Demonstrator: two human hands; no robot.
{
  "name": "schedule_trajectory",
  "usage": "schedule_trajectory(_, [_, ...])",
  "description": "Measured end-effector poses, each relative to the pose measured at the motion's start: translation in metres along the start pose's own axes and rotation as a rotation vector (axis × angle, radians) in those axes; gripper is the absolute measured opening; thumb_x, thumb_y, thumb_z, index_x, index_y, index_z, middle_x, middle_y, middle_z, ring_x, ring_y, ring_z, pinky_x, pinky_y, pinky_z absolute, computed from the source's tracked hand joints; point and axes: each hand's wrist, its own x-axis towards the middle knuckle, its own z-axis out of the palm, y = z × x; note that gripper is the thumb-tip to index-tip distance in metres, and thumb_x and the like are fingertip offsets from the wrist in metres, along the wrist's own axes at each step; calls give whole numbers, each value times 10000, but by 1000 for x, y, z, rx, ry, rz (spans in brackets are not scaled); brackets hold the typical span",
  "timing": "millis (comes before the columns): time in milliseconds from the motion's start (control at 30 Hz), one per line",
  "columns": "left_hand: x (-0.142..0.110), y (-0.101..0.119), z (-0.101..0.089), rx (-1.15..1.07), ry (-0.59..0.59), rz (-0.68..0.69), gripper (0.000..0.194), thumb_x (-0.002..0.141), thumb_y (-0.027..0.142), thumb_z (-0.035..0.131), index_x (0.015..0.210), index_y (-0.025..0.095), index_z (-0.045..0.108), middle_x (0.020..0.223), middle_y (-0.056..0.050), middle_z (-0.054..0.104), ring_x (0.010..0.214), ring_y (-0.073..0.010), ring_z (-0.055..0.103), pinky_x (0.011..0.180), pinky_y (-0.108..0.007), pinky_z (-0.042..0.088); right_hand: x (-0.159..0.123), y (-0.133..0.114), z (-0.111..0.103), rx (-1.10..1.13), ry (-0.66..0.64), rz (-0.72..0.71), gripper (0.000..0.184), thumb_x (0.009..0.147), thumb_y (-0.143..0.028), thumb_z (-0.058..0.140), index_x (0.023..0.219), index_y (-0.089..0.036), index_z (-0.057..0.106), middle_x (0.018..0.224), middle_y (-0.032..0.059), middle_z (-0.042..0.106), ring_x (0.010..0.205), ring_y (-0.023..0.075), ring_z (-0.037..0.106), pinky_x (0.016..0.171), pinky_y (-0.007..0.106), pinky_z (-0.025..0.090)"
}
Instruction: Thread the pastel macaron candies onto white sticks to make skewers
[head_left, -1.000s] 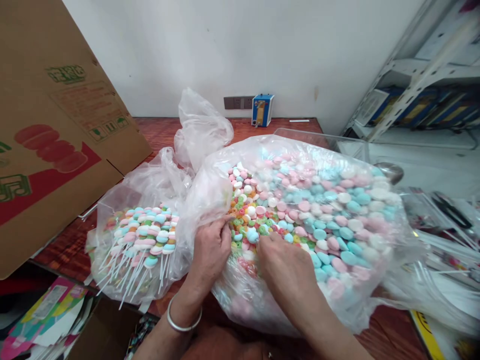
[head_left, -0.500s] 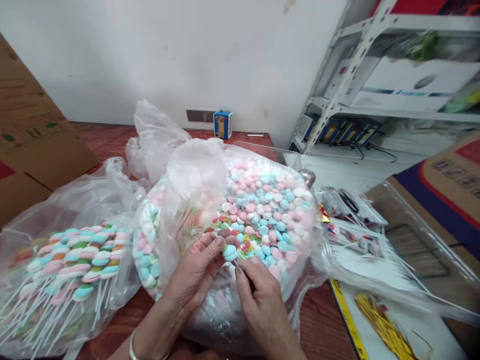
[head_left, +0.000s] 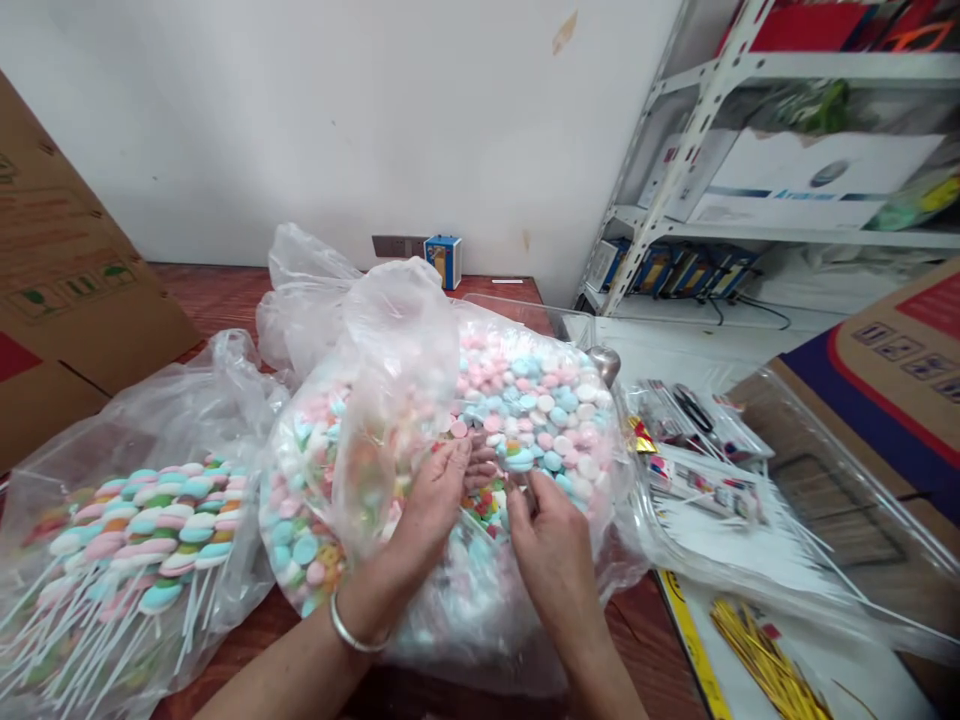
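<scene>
My right hand (head_left: 544,510) is closed on the stick of a marshmallow skewer (head_left: 519,456), whose pale blue marshmallows have an orange-green piece between them. Just left of it, my left hand (head_left: 442,485) has its fingers partly stretched toward the skewer. At its thumb tip is a pink marshmallow (head_left: 458,428), which it seems to pinch. Both hands are over a big clear plastic bag (head_left: 405,320) full of loose pink, blue and white marshmallows (head_left: 559,415). Colourful gummy pieces (head_left: 487,508) lie among them below the hands.
Several skewers (head_left: 150,520) with white sticks lie on a plastic bag at left, by a cardboard box (head_left: 75,300). At right are a clear tray (head_left: 832,500), gold twist ties (head_left: 765,655), another box (head_left: 900,370) and shelving (head_left: 694,140). A metal scoop (head_left: 604,364) touches the bag's far edge.
Both hands have moved up and right over the bag, the skewer going with my right hand. My left hand's fingers have moved apart from the skewer. The camera view has shifted slightly.
</scene>
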Motion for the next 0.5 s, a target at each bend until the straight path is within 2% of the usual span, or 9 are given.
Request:
schedule_trajectory(67, [16, 0, -4, 394, 21, 213, 168, 909, 242, 576, 950, 172, 722, 957, -84, 719, 919, -216, 667, 872, -362, 515, 18, 1, 2, -88, 18, 22, 133, 950, -203, 510, 862, -187, 609, 864, 61, 682, 807, 203, 618, 687, 270, 395])
schedule_trajectory(133, [29, -3, -5, 748, 15, 387, 184, 851, 84, 556, 909, 180, 702, 974, -76, 695, 962, -218, 638, 886, -353, 492, 33, 0, 9, -124, 3, 26, 105, 923, -150, 522, 902, -168, 624, 888, 83, 677, 818, 215, 614, 676, 276, 377])
schedule_trajectory(233, [38, -9, -2, 1035, 21, 483, 192, 851, 52, 522, 868, 189, 655, 964, -80, 668, 949, -232, 610, 849, -355, 481, 48, -1, 20, -130, -5, 29, 146, 881, -74, 504, 892, -155, 625, 893, 96, 644, 781, 206, 593, 636, 273, 342])
schedule_trajectory(367, [39, -7, 0, 1023, 62, 448, 115, 849, 101, 571, 832, 195, 633, 897, -64, 671, 928, -239, 614, 821, -352, 469, 48, 7, 20, -43, 3, 4, 146, 880, -93, 487, 887, -160, 617, 936, 95, 609, 805, 203, 569, 667, 279, 366])
schedule_trajectory(433, [36, -3, -1, 868, 64, 371, 69, 859, 147, 583, 857, 192, 634, 854, -41, 680, 827, -204, 636, 750, -317, 481, 42, 14, 12, 48, -9, -24, 114, 897, -150, 500, 885, -167, 613, 913, 75, 615, 829, 205, 572, 705, 287, 405])
schedule_trajectory(500, [31, 2, -3, 602, 23, 237, 57, 857, 241, 629, 867, 185, 624, 794, -21, 683, 709, -168, 641, 664, -279, 484, 34, 21, 5, 160, -52, -62, 129, 932, -235, 504, 900, -181, 617, 868, 42, 641, 796, 187, 589, 704, 278, 445])
